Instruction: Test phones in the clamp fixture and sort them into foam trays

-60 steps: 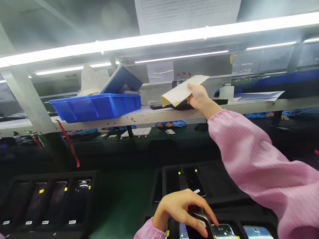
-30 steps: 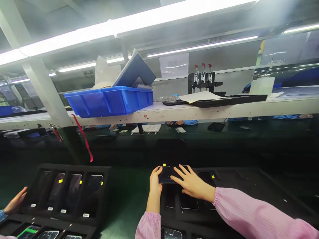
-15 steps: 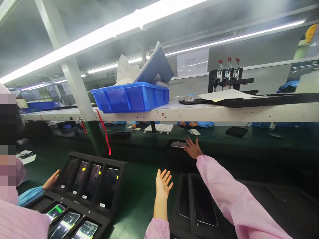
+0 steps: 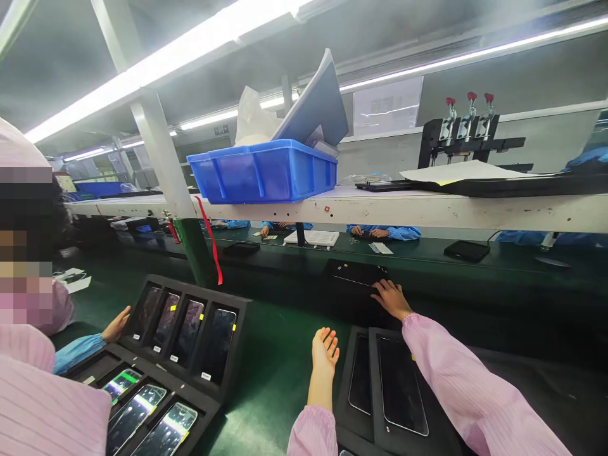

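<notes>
My right hand (image 4: 390,297) reaches forward over the green belt, fingers spread, its tips at the near edge of a dark phone (image 4: 357,273) lying flat with a yellow tab. It holds nothing. My left hand (image 4: 325,346) hovers open, palm up, above the belt just left of a black tray (image 4: 365,415) that holds two dark phones. Both arms wear pink sleeves.
A co-worker in pink sits at the left, one hand (image 4: 116,325) by a black tray of phones (image 4: 189,329). A blue bin (image 4: 266,171) and a black clamp fixture (image 4: 468,133) stand on the white shelf (image 4: 427,212). A post (image 4: 166,183) rises at left. Other workers' hands show beyond the belt.
My right hand put the phone down on the belt farther out and now rests at its edge. The left hand stayed open. The view swung left.
</notes>
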The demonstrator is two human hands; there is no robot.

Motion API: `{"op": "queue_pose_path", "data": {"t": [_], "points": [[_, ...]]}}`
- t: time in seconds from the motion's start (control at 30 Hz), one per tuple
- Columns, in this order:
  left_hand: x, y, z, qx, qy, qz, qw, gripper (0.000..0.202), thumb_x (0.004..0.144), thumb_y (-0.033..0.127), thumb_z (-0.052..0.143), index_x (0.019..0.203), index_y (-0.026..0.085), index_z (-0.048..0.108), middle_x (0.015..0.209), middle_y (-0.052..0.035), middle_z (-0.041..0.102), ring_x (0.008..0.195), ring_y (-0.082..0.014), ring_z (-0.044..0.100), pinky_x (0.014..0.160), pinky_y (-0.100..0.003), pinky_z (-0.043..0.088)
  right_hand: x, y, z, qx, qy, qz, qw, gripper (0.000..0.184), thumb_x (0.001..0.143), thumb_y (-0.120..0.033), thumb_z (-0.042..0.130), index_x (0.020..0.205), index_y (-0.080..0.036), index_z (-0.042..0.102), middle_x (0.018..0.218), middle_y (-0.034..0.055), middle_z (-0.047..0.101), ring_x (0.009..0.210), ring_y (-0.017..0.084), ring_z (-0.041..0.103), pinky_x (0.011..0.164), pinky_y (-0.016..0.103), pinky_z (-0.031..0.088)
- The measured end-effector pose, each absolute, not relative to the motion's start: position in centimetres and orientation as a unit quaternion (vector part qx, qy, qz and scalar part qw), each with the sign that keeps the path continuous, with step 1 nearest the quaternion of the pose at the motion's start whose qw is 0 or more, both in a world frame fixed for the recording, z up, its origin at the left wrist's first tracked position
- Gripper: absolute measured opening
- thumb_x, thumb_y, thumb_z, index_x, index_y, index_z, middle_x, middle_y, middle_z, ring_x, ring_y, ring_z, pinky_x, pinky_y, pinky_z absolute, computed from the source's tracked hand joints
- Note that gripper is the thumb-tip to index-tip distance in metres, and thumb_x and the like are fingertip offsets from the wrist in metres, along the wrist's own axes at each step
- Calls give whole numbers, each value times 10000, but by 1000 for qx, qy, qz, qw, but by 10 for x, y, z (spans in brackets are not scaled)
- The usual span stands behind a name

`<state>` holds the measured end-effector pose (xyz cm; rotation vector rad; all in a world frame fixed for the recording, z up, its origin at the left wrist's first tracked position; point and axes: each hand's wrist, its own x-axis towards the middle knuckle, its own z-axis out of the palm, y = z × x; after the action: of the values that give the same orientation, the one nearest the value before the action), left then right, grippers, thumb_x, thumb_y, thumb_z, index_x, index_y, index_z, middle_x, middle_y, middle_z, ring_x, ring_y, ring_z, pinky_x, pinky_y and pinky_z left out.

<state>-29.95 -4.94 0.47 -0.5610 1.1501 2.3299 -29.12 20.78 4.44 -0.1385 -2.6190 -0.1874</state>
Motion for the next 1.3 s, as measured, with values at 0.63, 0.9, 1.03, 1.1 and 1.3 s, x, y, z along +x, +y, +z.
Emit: {"op": "queue_pose_path", "data": {"t": [0.63, 0.9, 1.03, 1.1, 1.3], "points": [[-287, -35, 36, -17, 384, 875, 294, 282, 818, 442, 536, 989, 227, 601, 1037, -42, 612, 836, -155, 605, 700, -286, 483, -221, 115, 72, 59, -948, -154, 273, 222, 886, -229, 501, 1088, -138, 510, 960, 34, 544, 831, 149, 543, 713, 313, 474], [-279, -35, 37, -26, 371, 880, 294, 73, 757, 152, 566, 691, 171, 590, 547, 11, 603, 517, -127, 599, 581, -255, 512, -157, 87, 87, 222, -909, -195, 294, 227, 895, -113, 370, 1076, -86, 505, 839, 62, 535, 771, 161, 491, 609, 299, 349], [-276, -43, 40, -45, 389, 868, 304, 64, 703, 129, 559, 705, 162, 614, 527, -4, 626, 509, -163, 624, 586, -296, 530, -139, 94, 107, 261, -892, -201, 310, 232, 904, -125, 361, 1071, -132, 522, 1043, 77, 554, 947, 179, 491, 778, 356, 377], [-273, -48, 43, -56, 401, 857, 320, 96, 693, 161, 560, 748, 144, 636, 555, -44, 653, 561, -213, 654, 625, -356, 544, -130, 98, 114, 273, -884, -204, 319, 245, 914, -136, 354, 1088, -157, 526, 1208, 76, 503, 1092, 200, 441, 872, 393, 361], [-258, -55, 45, -71, 418, 830, 363, 335, 682, 325, 602, 957, 135, 634, 609, -100, 675, 653, -315, 673, 666, -486, 541, -112, 97, 107, 297, -866, -214, 342, 258, 907, -208, 422, 1144, -184, 524, 1193, 70, 549, 1094, 205, 504, 713, 287, 454]]}}
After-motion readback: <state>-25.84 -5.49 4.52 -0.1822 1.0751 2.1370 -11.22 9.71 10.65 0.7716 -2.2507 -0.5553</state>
